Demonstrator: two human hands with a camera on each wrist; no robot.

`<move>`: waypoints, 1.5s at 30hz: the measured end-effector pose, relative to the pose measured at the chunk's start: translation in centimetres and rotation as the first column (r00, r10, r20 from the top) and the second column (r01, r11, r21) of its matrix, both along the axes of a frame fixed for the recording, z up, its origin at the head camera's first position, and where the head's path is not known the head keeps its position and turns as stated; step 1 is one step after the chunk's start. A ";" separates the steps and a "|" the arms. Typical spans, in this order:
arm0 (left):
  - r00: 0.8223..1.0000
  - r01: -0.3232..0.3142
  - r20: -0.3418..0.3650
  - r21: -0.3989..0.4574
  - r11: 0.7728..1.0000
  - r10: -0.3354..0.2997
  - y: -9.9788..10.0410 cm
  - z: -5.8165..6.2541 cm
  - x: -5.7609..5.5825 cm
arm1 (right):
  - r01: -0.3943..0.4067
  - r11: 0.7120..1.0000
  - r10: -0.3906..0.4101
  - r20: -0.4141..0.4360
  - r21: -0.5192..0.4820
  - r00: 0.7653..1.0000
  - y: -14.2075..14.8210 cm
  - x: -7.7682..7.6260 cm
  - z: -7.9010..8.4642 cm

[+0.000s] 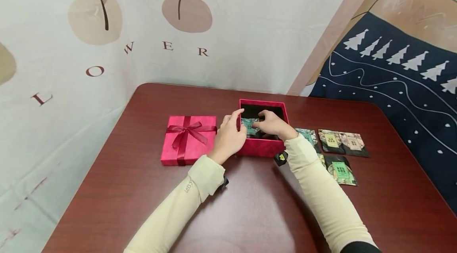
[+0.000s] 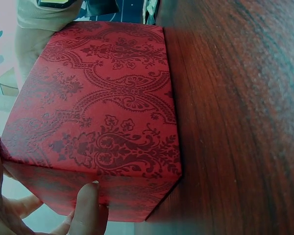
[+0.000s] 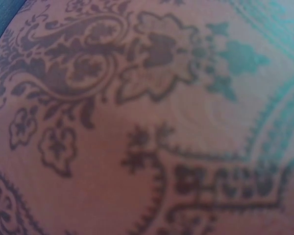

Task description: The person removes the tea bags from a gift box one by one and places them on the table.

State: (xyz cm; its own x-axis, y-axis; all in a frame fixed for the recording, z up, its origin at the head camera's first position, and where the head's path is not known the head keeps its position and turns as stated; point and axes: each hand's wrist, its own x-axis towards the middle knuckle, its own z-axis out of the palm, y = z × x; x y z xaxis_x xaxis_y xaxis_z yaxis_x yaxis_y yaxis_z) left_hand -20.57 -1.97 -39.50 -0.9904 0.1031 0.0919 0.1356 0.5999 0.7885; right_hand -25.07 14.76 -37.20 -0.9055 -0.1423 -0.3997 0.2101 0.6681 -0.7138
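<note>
A red gift box (image 1: 260, 148), topless, stands near the middle of the table. My left hand (image 1: 230, 136) grips the box's left wall, thumb over the rim; in the left wrist view its fingers (image 2: 88, 210) press the outer side. My right hand (image 1: 274, 123) reaches inside the box. Its thumb touches a dark packet with a teal label (image 1: 248, 126), and its index finger bends apart from the thumb. The other right fingers are hidden. The right wrist view shows only the box's patterned front wall (image 3: 137, 122), close and blurred.
Left of the box lies the red lid (image 1: 173, 142) with a ribbon bow. On the right are several flat packets, including a green-labelled packet (image 1: 340, 170), a yellow-labelled packet (image 1: 331, 140) and a pink-labelled packet (image 1: 354, 144). Printed cloth (image 1: 250, 39) hangs behind the table (image 1: 235, 213).
</note>
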 end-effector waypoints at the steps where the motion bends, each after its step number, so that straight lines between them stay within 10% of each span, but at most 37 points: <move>1: 1.000 -0.001 0.000 -0.001 1.000 0.001 0.0 0.0 0.0 | 0.005 1.000 -0.005 0.001 0.004 1.000 0.0 -0.1 0.0; 30: 1.000 -0.010 0.013 0.000 1.000 0.010 -0.1 0.2 0.0 | 0.078 0.995 -0.074 0.062 -0.061 0.995 -0.3 -0.4 0.1; 45: 0.999 -0.015 0.028 0.003 1.000 0.015 0.1 0.1 -0.1 | -0.016 1.000 0.016 -0.001 -0.022 1.000 -0.1 -0.2 0.0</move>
State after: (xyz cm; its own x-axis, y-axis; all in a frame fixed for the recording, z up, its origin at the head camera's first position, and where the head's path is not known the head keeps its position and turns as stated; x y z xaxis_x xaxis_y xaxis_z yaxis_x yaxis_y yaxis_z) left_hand -20.64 -1.87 -39.37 -0.9940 0.0881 0.0643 0.1045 0.5993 0.7937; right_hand -25.28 14.62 -37.24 -0.9035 -0.1657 -0.3952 0.1985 0.6555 -0.7286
